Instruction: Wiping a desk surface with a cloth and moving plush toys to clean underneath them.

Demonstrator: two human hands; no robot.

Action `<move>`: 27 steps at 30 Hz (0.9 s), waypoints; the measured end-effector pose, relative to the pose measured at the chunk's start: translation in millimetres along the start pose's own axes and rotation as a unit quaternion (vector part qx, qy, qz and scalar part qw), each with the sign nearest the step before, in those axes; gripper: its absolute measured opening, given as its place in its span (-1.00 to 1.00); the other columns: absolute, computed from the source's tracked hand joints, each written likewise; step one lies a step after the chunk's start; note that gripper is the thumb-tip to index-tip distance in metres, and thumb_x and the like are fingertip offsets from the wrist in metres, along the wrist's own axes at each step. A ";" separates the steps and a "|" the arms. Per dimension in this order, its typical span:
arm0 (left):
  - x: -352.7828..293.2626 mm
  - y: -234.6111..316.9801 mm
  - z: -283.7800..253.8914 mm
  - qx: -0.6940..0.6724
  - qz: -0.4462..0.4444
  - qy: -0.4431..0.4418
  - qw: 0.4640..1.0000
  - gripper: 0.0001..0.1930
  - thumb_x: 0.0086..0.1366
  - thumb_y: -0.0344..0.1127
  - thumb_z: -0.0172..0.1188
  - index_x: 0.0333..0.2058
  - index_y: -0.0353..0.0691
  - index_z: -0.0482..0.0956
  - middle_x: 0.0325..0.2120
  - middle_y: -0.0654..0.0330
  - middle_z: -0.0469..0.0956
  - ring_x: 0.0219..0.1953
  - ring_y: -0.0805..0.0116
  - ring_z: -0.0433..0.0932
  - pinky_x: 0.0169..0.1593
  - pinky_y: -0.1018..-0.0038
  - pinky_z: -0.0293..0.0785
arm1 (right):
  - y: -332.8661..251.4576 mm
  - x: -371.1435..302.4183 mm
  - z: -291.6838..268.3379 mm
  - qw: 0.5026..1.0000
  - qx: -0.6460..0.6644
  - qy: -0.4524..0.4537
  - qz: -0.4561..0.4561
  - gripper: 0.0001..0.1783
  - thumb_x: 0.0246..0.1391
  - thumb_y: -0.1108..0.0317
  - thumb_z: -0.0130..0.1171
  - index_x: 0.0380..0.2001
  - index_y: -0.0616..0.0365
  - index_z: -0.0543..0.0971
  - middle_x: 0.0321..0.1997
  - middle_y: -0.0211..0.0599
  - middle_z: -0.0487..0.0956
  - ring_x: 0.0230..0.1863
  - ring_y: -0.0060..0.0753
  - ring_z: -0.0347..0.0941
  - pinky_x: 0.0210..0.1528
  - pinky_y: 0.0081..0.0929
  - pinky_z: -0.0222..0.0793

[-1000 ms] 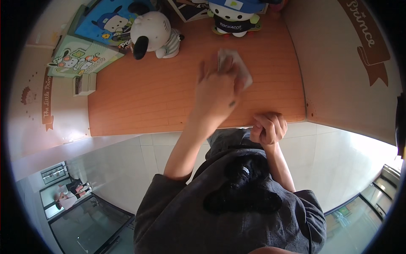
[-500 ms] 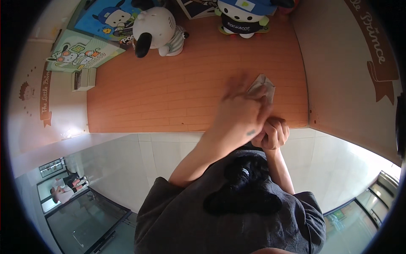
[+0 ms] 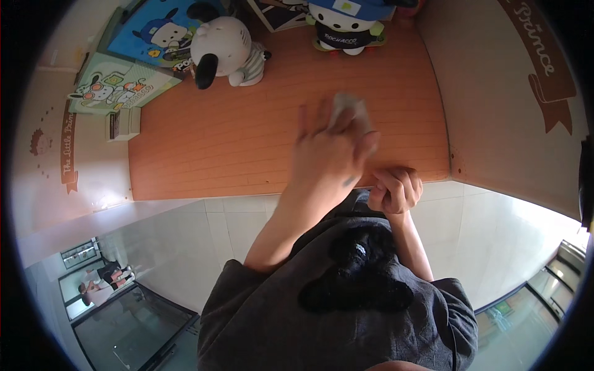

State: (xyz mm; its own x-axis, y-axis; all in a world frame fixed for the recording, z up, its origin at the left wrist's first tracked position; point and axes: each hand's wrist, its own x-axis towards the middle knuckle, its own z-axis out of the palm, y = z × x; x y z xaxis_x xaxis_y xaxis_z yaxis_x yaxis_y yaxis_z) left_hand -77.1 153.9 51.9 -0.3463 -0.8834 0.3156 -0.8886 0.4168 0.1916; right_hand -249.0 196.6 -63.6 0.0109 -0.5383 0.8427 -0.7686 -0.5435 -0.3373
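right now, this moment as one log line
left grip: extended over white cloth or tissue | right grip: curled at desk edge | capped dog figurine: far side

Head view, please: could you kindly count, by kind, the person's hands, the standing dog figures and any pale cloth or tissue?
Hands: 2 (left hand, right hand)
Dog figures: 2 (striped-clothes figure, blue-capped figure)
Pale cloth or tissue: 1, at the left hand's fingers
Total: 5
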 end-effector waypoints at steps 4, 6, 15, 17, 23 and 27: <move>-27.9 -22.7 -43.6 0.097 -0.108 -0.135 0.980 -0.77 0.51 -0.14 0.22 -0.08 -0.09 0.75 -0.20 0.14 0.76 0.03 -0.16 0.66 0.33 -0.33 0.30 | -0.1 2.0 2.1 1.000 0.017 0.015 0.001 -0.74 -0.08 0.38 0.21 -0.30 -0.13 0.77 -0.42 -0.59 0.60 -0.44 -0.44 0.43 -0.33 -0.54 0.43; -30.2 -19.8 -37.0 0.130 -0.136 -0.117 0.975 -0.72 0.54 -0.12 0.20 -0.10 -0.17 0.77 -0.19 0.10 0.77 0.05 -0.16 0.66 0.36 -0.32 0.30 | -3.4 1.7 3.6 1.000 0.015 0.016 0.004 -0.74 -0.08 0.38 0.21 -0.30 -0.13 0.77 -0.42 -0.59 0.60 -0.44 -0.44 0.43 -0.33 -0.54 0.43; -26.4 0.6 -1.5 -0.090 0.005 -0.077 0.993 -0.66 0.58 -0.12 0.18 0.10 -0.21 0.71 0.18 0.08 0.72 0.25 -0.35 0.56 0.40 -0.16 0.31 | -0.2 -1.2 3.7 1.000 0.012 0.010 0.004 -0.78 -0.06 0.37 0.22 -0.33 -0.13 0.75 -0.42 -0.60 0.60 -0.44 -0.43 0.42 -0.35 -0.54 0.39; -26.1 -24.0 -9.7 0.028 -0.042 -0.146 0.988 -0.69 0.58 -0.20 0.17 0.13 -0.19 0.71 0.22 0.13 0.71 0.30 -0.29 0.55 0.44 -0.09 0.28 | -0.4 2.3 3.2 1.000 0.007 0.008 0.002 -0.80 -0.04 0.36 0.22 -0.33 -0.13 0.75 -0.42 -0.59 0.60 -0.44 -0.43 0.42 -0.35 -0.54 0.39; -36.8 -27.6 18.8 -0.001 -0.084 0.034 0.996 -0.67 0.54 -0.20 0.20 0.14 -0.19 0.73 0.13 0.11 0.76 0.34 -0.27 0.52 0.45 -0.12 0.25 | -4.3 3.1 3.7 1.000 0.000 0.010 -0.003 -0.82 0.00 0.34 0.22 -0.33 -0.13 0.75 -0.43 -0.59 0.60 -0.45 -0.43 0.42 -0.35 -0.53 0.39; -42.9 -29.7 23.0 -0.067 -0.056 0.050 0.995 -0.66 0.52 -0.20 0.22 0.15 -0.19 0.73 0.15 0.09 0.75 0.35 -0.25 0.51 0.46 -0.15 0.23 | -2.9 2.2 4.4 1.000 -0.002 0.012 -0.006 -0.82 0.01 0.33 0.21 -0.33 -0.13 0.75 -0.43 -0.59 0.60 -0.45 -0.43 0.42 -0.35 -0.53 0.39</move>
State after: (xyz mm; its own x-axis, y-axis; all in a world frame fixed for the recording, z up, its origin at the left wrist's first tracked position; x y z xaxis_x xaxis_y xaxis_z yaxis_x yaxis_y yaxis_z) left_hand -42.7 174.5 11.3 -0.2095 -0.9031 0.3747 -0.8697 0.3473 0.3508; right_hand -244.0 194.1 -62.6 0.0043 -0.5164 0.8563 -0.7709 -0.5471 -0.3261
